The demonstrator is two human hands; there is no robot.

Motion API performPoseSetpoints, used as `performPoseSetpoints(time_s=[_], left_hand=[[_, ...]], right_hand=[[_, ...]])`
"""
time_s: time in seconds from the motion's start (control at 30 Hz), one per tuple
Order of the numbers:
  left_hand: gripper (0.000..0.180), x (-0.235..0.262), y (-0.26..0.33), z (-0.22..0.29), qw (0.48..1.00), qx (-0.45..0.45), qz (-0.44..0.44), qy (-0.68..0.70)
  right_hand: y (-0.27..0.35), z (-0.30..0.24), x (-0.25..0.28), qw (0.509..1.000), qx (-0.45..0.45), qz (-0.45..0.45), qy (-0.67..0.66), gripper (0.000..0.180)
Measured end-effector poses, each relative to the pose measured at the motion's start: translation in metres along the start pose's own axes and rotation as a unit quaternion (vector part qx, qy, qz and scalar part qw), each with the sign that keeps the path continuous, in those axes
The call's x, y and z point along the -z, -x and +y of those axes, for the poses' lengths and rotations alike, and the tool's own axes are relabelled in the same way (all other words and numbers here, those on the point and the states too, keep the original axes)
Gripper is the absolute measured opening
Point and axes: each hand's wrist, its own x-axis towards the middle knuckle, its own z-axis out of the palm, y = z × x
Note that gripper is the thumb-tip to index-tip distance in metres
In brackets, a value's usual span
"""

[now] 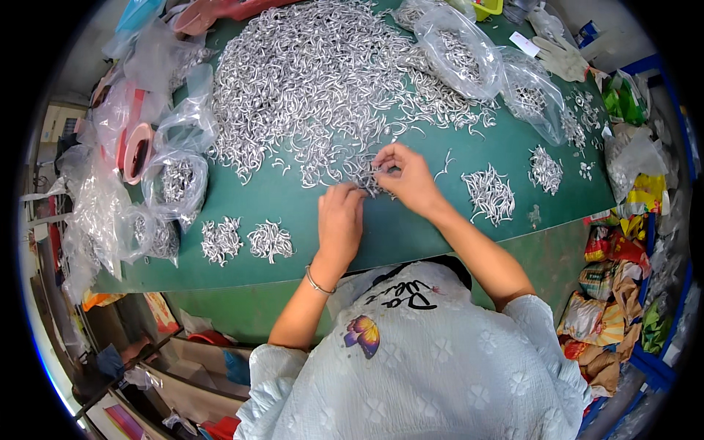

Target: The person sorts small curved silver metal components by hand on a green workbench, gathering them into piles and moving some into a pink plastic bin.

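A broad heap of small curved silvery metal pieces (308, 81) covers the far middle of the green table (411, 235). At its near edge, loose pieces (356, 170) lie between my hands. My left hand (341, 220) rests there, palm down, its fingers curled together at the pieces; whatever they hold is hidden. My right hand (405, 176) is just to the right, thumb and forefinger bent into a pinch over the same pieces. What sits in that pinch is too small to make out.
Small piles stand left (270, 241) and right (490, 195) of my hands. Clear plastic bags of metal pieces (176, 182) lie at the left, more bags (462, 55) at the far right. A pale glove (561, 59) lies beyond. Shelves with colourful packages (594, 315) flank the right.
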Motion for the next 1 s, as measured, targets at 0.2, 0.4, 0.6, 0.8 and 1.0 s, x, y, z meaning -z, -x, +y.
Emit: performPoseSetpoints(time_s=[0.2,0.4,0.6,0.8,1.0], left_hand=[[0.053,0.011,-0.014,0.009,0.999,0.021,-0.031,0.002],[0.047,-0.004,-0.032,-0.002,0.991,-0.03,-0.09,-0.093],[0.026,-0.004,-0.029,-0.015,0.999,-0.008,-0.044,0.001],[0.021,0.003,-0.045,-0.014,0.951,0.16,-0.034,0.261],[0.025,0.012,-0.065,-0.019,0.828,0.254,0.015,0.501]], right_hand=[[-0.019,-0.008,0.057,0.985,-0.096,0.051,-0.133,0.032],[0.015,-0.026,0.03,0.923,0.149,-0.057,0.35,0.057],[0.014,-0.002,0.026,0.899,0.208,-0.045,0.382,0.041],[0.005,-0.02,0.035,0.964,0.114,-0.029,0.237,0.037],[-0.002,-0.042,0.035,0.995,0.002,0.028,-0.099,0.032]])
